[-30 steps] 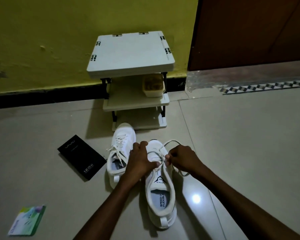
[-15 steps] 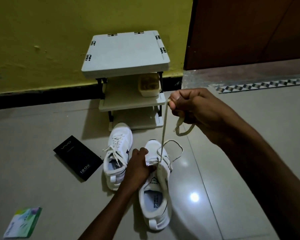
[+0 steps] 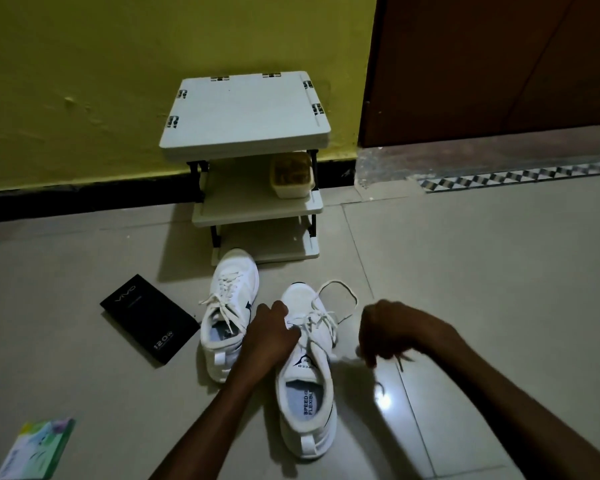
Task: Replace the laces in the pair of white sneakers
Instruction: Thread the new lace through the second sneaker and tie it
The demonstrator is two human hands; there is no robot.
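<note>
A: colours?
B: near sneaker [image 3: 305, 386] white, dark trim. far sneaker [image 3: 231, 306] same. laces [image 3: 313, 322] off-white. box [image 3: 149, 318] black, grey print
A: surroundings?
B: rack [image 3: 243, 112] off-white, black posts. wall [image 3: 118, 81] yellow-green, skirting [image 3: 66, 202] black. door [image 3: 482, 64] brown. floor [image 3: 482, 271] pale grey tile, black-white triangle strip [image 3: 516, 176]. packet [image 3: 37, 448] green-white

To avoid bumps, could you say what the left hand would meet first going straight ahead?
Probably the toe of the sneaker that the left hand holds; beyond it, the rack; depth is unclear.
</note>
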